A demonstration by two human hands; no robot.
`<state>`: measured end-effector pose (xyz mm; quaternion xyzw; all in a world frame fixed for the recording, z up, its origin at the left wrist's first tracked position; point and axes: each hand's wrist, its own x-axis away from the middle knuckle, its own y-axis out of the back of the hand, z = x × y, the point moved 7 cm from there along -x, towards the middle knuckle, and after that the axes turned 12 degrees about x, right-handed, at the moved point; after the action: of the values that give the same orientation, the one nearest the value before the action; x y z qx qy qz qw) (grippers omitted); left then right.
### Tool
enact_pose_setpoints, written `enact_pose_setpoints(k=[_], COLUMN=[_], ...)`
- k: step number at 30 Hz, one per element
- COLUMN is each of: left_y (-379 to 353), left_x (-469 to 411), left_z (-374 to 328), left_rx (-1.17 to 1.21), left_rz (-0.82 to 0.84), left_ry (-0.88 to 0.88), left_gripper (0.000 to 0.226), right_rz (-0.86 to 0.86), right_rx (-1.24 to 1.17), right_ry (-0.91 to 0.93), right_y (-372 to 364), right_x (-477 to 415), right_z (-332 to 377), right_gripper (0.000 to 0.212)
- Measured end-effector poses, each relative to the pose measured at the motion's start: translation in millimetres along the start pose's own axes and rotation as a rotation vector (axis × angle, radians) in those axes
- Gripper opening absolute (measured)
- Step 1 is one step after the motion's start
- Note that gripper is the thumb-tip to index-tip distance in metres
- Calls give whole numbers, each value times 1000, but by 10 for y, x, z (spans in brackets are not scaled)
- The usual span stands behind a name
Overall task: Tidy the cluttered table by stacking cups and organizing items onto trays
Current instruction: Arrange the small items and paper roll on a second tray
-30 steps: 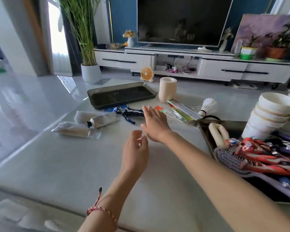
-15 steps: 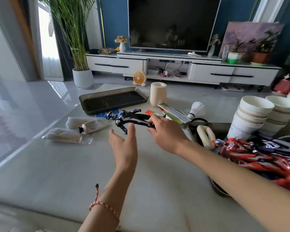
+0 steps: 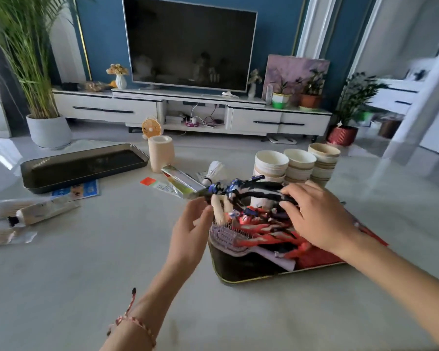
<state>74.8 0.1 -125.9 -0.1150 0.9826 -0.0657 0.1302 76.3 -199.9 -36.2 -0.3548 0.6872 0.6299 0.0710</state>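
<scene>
while right hand [image 3: 317,219] grips toy [image 3: 251,190] over crowded tray [image 3: 238,272] | left hand [image 3: 188,231] relaxed alongside | cup stacks [image 3: 299,163] behind

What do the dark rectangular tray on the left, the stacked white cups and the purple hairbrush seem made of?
Dark rectangular tray: probably metal or glossy plastic; its rim shines. Stacked white cups: likely paper, matt, rolled rims. Purple hairbrush: seemingly plastic, smooth moulded bristles.
</scene>
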Motion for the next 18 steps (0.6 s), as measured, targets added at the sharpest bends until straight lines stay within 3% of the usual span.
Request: enact_pose_setpoints(k=[4,8,18], left_y=[-228,-296,-323], left_x=[25,23,-25], left_z=[4,89,155], left_rx=[-222,-496,-573], left_rz=[98,181,270], left_ry=[-132,-211,-169], left_gripper=[31,45,47], right_rz=[25,4,98], right_rx=[140,130,121], right_ry=[53,60,114], right_y=[-135,-173,-284], right_x=[149,168,103], right_z=[-188,-214,63], right_gripper=[14,18,31])
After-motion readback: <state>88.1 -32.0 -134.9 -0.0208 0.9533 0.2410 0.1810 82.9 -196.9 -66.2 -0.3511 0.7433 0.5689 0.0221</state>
